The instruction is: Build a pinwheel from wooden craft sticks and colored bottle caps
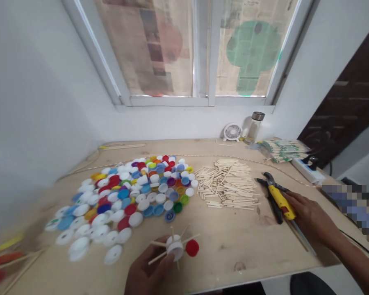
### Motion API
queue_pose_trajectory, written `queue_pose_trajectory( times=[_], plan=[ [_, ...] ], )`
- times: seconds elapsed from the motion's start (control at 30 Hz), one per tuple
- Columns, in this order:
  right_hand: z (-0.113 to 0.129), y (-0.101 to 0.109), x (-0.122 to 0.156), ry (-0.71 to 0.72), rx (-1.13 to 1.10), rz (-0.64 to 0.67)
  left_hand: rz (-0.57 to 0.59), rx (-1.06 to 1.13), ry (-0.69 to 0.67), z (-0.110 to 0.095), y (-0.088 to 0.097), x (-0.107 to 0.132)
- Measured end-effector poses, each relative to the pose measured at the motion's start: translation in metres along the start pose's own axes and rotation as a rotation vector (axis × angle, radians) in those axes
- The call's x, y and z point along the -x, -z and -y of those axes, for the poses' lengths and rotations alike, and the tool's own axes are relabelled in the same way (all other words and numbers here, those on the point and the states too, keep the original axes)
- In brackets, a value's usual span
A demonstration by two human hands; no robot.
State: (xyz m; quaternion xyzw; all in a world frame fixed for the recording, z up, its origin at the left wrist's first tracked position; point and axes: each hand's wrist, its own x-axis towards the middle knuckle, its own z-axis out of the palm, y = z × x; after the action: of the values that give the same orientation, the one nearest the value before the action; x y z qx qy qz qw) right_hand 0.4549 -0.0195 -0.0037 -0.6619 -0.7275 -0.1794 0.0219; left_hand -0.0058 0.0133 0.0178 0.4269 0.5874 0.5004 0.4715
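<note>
My left hand (147, 273) is low at the front edge, fingers closed on a white bottle cap (175, 247) with several thin wooden sticks poking out of it; a red cap (192, 248) sits on the end of one stick. My right hand (310, 219) rests on the table at the right, its fingers touching the yellow handle of a pair of pliers (278, 198) that lies on the wood. Whether those fingers grip the handle is unclear. Between the hands lies a pile of short wooden sticks (229, 184).
A large spread of coloured and white bottle caps (129, 196) covers the left half of the plywood table (233, 246). At the back stand a small white fan (232, 132), a glass jar (254, 127), stacked packets (284, 149) and a power strip (307, 171).
</note>
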Motion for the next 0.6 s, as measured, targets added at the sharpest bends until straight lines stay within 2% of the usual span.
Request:
queue_pose_trajectory(
  times=[0.17,0.27,0.37,0.43,0.47,0.53,0.6],
  plan=[
    [-0.003,0.008,-0.001,0.047,-0.005,-0.055,-0.033,0.065,0.014,0.002,-0.001,-0.002],
    [0.015,0.028,0.003,-0.082,-0.108,-0.111,-0.051,0.083,-0.017,0.003,-0.003,-0.002],
    [0.052,0.052,0.006,-0.324,-0.368,-0.116,-0.057,0.063,-0.052,0.005,-0.005,-0.003],
    [0.087,0.068,0.004,-0.385,-0.591,-0.132,-0.046,0.041,-0.065,0.006,-0.004,-0.004],
    [0.105,0.075,0.001,-0.362,-0.698,-0.148,-0.028,0.032,-0.068,0.006,-0.004,-0.004],
    [0.142,0.087,-0.007,-0.278,-0.889,-0.093,0.017,0.018,-0.069,0.008,-0.002,-0.005],
    [0.177,0.097,-0.016,-0.224,-1.072,0.043,0.024,0.005,-0.076,0.010,0.000,-0.006]
  ],
)
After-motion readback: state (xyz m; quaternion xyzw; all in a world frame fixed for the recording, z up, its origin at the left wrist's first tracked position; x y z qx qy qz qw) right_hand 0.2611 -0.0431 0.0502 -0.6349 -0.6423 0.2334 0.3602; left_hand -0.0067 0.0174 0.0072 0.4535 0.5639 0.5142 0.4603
